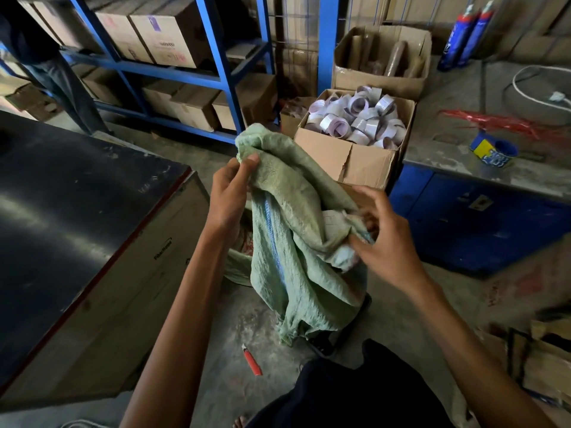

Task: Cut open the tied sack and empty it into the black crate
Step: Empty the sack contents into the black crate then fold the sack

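A limp green woven sack [296, 242] hangs in the middle of the view, held up off the floor. My left hand [230, 193] pinches its upper edge between thumb and fingers. My right hand [383, 239] grips a bunched fold lower on the sack's right side. A pale roll shows inside the fold next to my right fingers. Under the sack's lower end a black crate [327, 341] is mostly hidden; only a dark rim shows. A red utility knife [252, 361] lies on the floor to the left of that rim.
An open cardboard box [346, 156] full of white tape rolls stands just behind the sack. A dark-topped wooden counter [77, 211] fills the left. A blue cabinet [482, 217] sits at the right, blue shelving [173, 72] with boxes behind. Flattened cardboard [543, 359] lies bottom right.
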{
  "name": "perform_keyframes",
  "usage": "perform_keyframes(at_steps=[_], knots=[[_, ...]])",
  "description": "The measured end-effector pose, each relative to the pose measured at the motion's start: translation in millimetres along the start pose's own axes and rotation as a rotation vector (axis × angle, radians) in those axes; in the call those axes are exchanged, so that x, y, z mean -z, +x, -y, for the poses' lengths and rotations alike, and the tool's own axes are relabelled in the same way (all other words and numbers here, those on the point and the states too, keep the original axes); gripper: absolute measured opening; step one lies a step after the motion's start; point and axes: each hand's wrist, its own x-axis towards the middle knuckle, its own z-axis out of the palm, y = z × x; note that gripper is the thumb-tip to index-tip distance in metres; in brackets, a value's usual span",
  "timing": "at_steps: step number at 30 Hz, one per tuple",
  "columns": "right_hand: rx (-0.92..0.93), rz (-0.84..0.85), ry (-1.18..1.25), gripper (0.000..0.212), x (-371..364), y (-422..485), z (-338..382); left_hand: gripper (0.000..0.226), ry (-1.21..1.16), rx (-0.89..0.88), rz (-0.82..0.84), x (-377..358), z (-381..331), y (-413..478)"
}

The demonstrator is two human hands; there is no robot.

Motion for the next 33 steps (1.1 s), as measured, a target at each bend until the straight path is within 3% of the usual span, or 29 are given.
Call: perform_keyframes(at_steps=[9, 11, 14, 17, 20, 21, 23, 27, 29, 31, 33], knots=[[0.089, -0.094, 0.059, 0.053, 24, 22, 45, 0.037, 0.075, -0.087, 0.039, 4, 0, -10], [0.079, -0.098, 0.108, 0.051, 27, 26, 55, 0.035, 0.106, -0.136, 0.111, 4, 0, -12], [-0.080, -0.062, 0.265, 0.047, 24, 35, 64, 0.037, 0.242, -0.172, 0.325, -5, -2, -24], [-0.087, -0.007, 0.321, 0.047, 20, 42, 74, 0.066, 0.339, -0.226, 0.571, -17, -4, -42], [-0.055, -0.020, 0.344, 0.046, 18, 45, 83, 0.119, 0.308, -0.196, 0.663, -19, -2, -44], [-0.056, -0.008, 0.349, 0.046, 18, 46, 84, 0.127, 0.318, -0.195, 0.672, -19, -1, -43], [-0.046, 0.081, 0.332, 0.048, 23, 46, 87, 0.123, 0.358, -0.200, 0.611, -21, 5, -40], [-0.003, 0.309, 0.297, 0.057, 37, 41, 83, 0.083, 0.292, -0.244, 0.307, -28, 22, -37], [0.028, 0.224, 0.301, 0.065, 41, 32, 74, 0.073, 0.228, -0.183, 0.192, -29, 24, -35], [0.084, 0.018, 0.257, 0.076, 42, 17, 58, 0.071, 0.181, -0.133, 0.123, -28, 24, -33], [0.108, -0.136, 0.156, 0.097, 42, 0, 40, 0.073, 0.139, -0.103, 0.093, -28, 24, -33]])
